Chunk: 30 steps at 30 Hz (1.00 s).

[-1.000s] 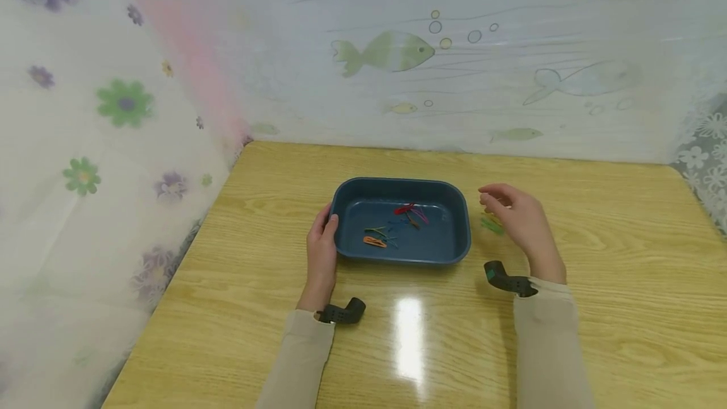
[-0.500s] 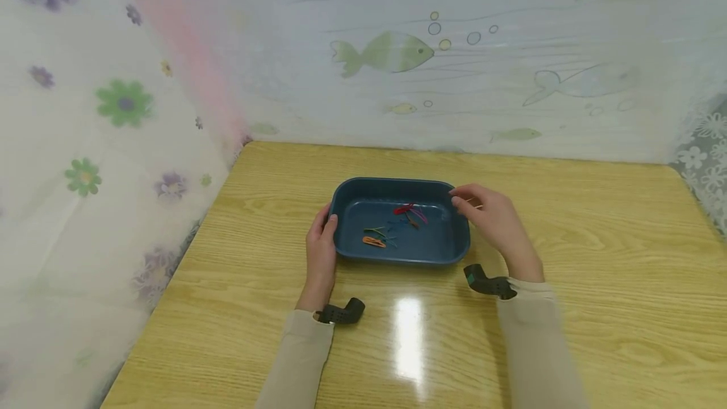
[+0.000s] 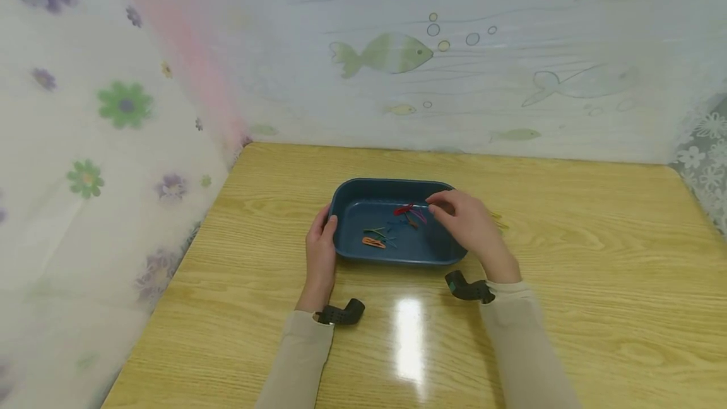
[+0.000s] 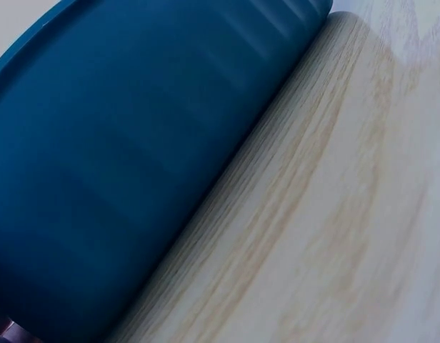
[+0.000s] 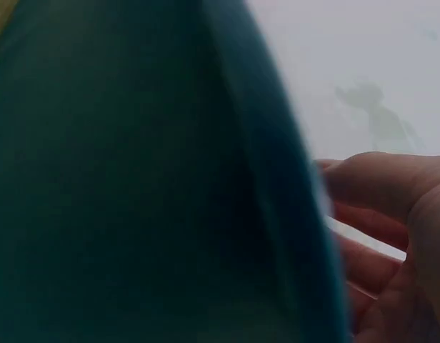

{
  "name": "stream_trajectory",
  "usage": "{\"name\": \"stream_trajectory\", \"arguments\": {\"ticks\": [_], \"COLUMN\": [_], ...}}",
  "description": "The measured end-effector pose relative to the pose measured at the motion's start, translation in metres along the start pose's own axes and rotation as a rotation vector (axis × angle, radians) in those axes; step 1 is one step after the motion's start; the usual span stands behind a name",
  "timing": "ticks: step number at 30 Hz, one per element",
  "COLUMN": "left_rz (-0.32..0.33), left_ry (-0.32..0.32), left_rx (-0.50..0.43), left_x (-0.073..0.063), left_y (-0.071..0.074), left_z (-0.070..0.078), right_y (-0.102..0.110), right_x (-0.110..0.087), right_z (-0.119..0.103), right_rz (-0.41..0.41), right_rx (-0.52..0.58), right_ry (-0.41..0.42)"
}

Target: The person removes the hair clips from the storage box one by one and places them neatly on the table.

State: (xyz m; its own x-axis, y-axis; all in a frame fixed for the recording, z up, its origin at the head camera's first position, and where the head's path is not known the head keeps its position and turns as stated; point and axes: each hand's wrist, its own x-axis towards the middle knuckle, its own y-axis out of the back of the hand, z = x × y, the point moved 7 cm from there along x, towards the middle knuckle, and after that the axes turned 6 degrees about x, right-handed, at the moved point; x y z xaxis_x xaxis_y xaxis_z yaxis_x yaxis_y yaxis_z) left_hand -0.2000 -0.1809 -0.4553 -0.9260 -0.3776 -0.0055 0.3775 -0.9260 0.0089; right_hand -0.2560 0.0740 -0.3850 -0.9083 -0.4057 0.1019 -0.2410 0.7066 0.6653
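Note:
A dark blue plastic tray [image 3: 397, 261] sits on the table. My left hand [image 3: 322, 251] grips its left side, thumb over the rim; the left wrist view looks along the outer wall of the tray [image 4: 134, 157]. Inside lie several small hair clips, among them an orange clip [image 3: 373, 242], a red clip [image 3: 404, 209] and a purple clip [image 3: 419, 214]. My right hand [image 3: 468, 223] is over the right end, thumb and fingertips close together. In the right wrist view, the tray wall hides the fingertips of the right hand [image 5: 391, 229]; I cannot tell whether they pinch something.
Beside the tray's right end, yellow clips [image 3: 502, 225] lie on the wooden table [image 3: 613, 257], partly behind the right hand. A fish-patterned sheet [image 3: 483, 93] hangs along the far edge, a flowered one [image 3: 102, 219] on the left.
My right hand has moved left, from above the clips beside the tray to over the tray's right end. The left hand and the tray have stayed in place.

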Motion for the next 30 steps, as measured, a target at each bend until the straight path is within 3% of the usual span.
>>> {"name": "stream_trajectory", "arguments": {"ticks": [12, 19, 30], "left_rz": [0.012, 0.011, 0.004], "left_ry": [0.025, 0.022, 0.015], "left_rx": [0.005, -0.004, 0.003], "left_x": [0.000, 0.001, 0.001], "left_y": [0.000, 0.000, -0.001], "left_z": [-0.003, -0.003, -0.003], "right_y": [-0.024, -0.030, -0.037], "right_x": [0.003, 0.005, 0.003], "right_z": [-0.007, -0.009, -0.008], "right_rz": [0.004, 0.042, 0.030], "right_rx": [-0.188, -0.374, -0.532], "right_ry": [0.012, -0.001, -0.002]}}
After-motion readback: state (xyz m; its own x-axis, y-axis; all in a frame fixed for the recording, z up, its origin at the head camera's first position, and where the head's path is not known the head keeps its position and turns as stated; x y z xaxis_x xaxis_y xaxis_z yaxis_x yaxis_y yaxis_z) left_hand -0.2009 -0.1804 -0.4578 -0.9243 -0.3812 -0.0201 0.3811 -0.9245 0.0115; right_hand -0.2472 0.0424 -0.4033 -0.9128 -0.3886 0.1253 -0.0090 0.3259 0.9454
